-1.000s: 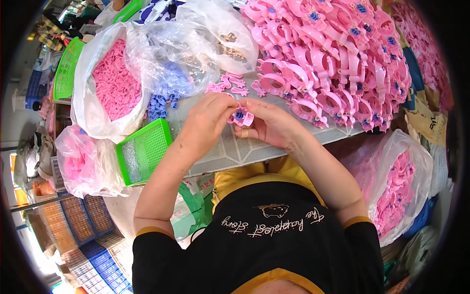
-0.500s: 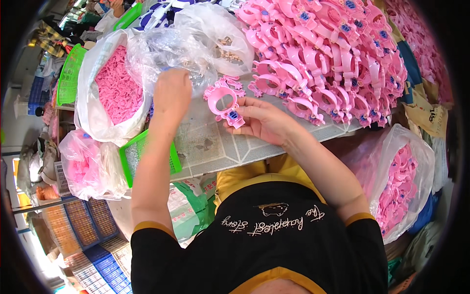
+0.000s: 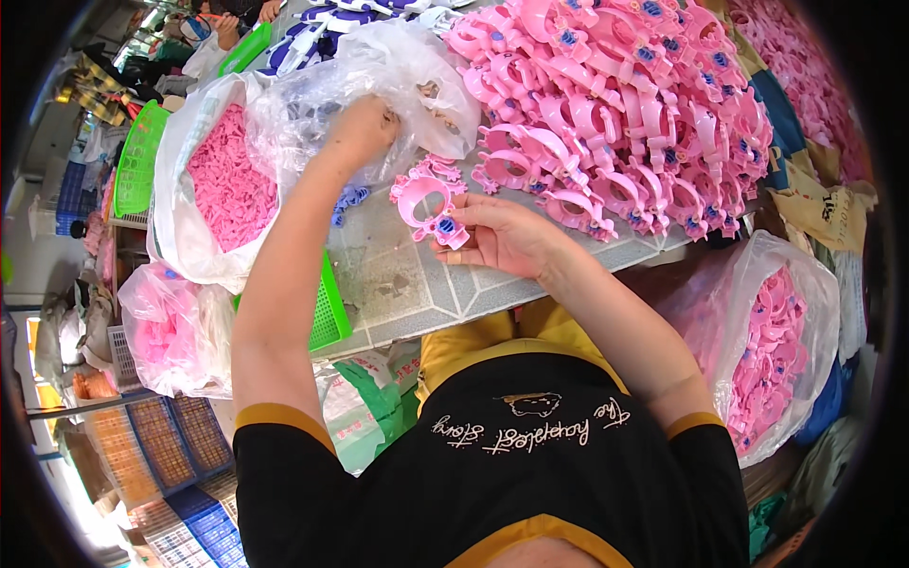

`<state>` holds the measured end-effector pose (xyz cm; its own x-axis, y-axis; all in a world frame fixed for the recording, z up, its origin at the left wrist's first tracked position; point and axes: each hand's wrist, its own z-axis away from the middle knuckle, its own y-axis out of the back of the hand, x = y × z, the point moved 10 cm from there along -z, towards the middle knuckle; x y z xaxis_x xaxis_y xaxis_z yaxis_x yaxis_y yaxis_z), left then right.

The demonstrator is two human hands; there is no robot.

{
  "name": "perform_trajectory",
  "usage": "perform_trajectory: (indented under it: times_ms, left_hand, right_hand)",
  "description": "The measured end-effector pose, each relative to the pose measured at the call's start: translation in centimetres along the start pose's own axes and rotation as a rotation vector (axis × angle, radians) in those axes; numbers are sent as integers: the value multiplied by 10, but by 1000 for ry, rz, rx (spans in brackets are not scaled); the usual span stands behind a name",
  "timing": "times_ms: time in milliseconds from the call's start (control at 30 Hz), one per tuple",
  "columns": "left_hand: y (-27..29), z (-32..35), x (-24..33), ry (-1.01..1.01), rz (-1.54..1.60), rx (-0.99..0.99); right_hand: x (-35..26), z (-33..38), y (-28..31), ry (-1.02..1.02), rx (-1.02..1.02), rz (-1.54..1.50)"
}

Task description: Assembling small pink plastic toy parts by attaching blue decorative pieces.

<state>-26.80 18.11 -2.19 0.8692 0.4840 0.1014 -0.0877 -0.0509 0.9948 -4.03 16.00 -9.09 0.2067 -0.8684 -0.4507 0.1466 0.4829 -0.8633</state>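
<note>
My right hand (image 3: 502,234) pinches a pink plastic ring-shaped part (image 3: 456,233) with a small blue piece set on it, held just above the table near its front edge. My left hand (image 3: 367,131) is at the clear plastic bag (image 3: 417,71), beside small tan pieces (image 3: 443,119) lying in it. Its fingers are curled in, and whatever they grip is hidden. Close to the held ring lie small pink pieces (image 3: 440,168). Small blue pieces (image 3: 348,201) sit on the table under my left forearm.
A big heap of pink ring parts (image 3: 615,114) covers the right of the tiled table (image 3: 398,303). On the left stand a white sack of small pink pieces (image 3: 230,180) and a green basket (image 3: 329,308). A clear bag of pink parts (image 3: 772,360) hangs at the right. Another person's hand (image 3: 225,26) shows far left.
My left hand has moved away and to the right, further onto the clear bag. Blue pieces beneath my forearm have come into sight. My right hand keeps its hold on the pink part.
</note>
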Motion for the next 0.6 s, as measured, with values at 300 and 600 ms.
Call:
perform_trajectory:
  times_ms: [300, 600]
  left_hand:
    - [5, 38, -18, -69, 149, 39]
    - [10, 54, -23, 19, -93, 173]
  right_hand:
    - [4, -1, 1, -27, 18, -1]
    - [2, -3, 1, -5, -5, 50]
